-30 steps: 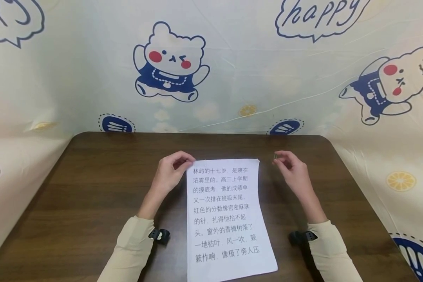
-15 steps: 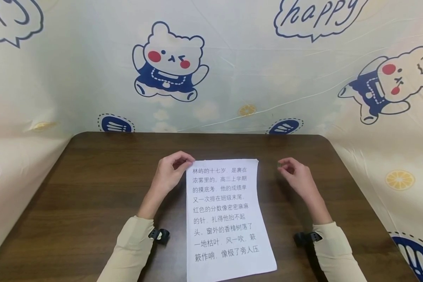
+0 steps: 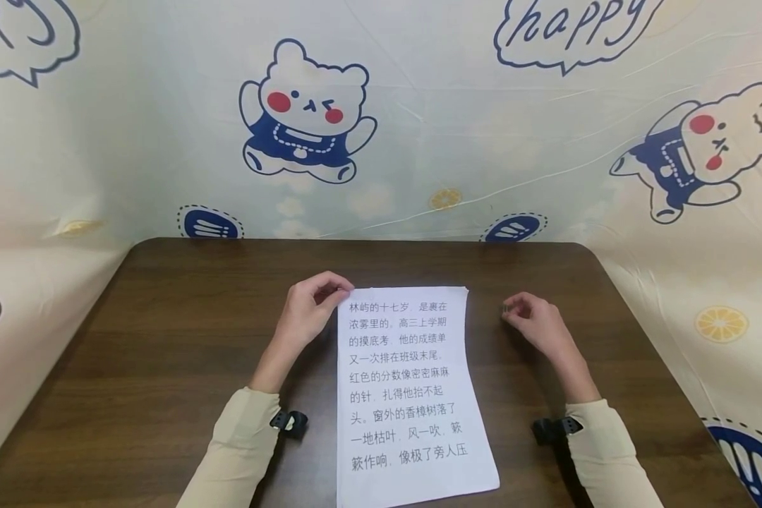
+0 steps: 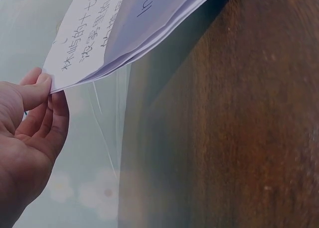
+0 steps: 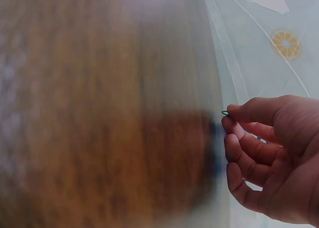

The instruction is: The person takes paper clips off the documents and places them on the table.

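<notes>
A stack of white paper sheets point(image 3: 406, 395) printed with Chinese text stands out above the brown table. My left hand point(image 3: 311, 310) pinches its top left corner between thumb and fingers. In the left wrist view several layers of the paper sheets point(image 4: 114, 44) show along the edge, bowed and slightly apart. To the right of the stack, apart from it, my right hand point(image 3: 536, 324) pinches a tiny paper clip point(image 5: 225, 112) between thumb and index fingertip. Only a green wire loop of the clip sticks out; the fingertips hide the rest.
The dark wooden table point(image 3: 165, 339) reaches back to a pale curtain point(image 3: 419, 141) printed with cartoon bears. Black wrist cameras sit at both cuffs, the left camera point(image 3: 295, 425) close to the paper's left edge.
My right hand has moved a little right and back toward me, farther from the paper's top right corner, with the paper clip still pinched. The left hand and paper have stayed nearly still.
</notes>
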Motion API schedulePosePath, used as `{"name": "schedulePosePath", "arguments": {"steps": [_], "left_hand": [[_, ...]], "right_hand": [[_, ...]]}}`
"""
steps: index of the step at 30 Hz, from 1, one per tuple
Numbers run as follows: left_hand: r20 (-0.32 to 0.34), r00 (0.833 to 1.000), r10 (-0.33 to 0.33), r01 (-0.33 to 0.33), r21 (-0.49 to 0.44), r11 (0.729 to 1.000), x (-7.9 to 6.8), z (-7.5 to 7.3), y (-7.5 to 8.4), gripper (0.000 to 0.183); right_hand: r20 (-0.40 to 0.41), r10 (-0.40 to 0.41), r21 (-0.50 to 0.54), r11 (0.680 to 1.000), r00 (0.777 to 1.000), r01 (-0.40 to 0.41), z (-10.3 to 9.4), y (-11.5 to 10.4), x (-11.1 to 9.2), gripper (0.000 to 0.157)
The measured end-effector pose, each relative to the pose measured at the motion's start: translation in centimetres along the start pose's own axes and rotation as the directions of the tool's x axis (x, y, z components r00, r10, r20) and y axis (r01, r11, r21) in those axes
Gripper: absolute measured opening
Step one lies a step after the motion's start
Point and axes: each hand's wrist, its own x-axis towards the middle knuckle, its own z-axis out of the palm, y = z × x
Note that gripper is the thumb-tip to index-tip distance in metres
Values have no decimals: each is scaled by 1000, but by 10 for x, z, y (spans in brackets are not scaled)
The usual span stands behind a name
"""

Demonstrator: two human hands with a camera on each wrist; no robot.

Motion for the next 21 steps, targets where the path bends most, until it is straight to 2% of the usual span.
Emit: {"name": "schedulePosePath", "arguments": {"steps": [13, 21], "left_hand": [[-3, 1000, -1, 1, -2, 1000, 0, -1, 2, 13], [-1, 1000, -5, 5, -4, 1000, 0, -1, 1, 13]], "right_hand": [[66, 56, -9, 998, 996, -55, -3, 2, 1, 25], [80, 72, -7, 997, 994, -71, -3, 2, 1, 28]]}}
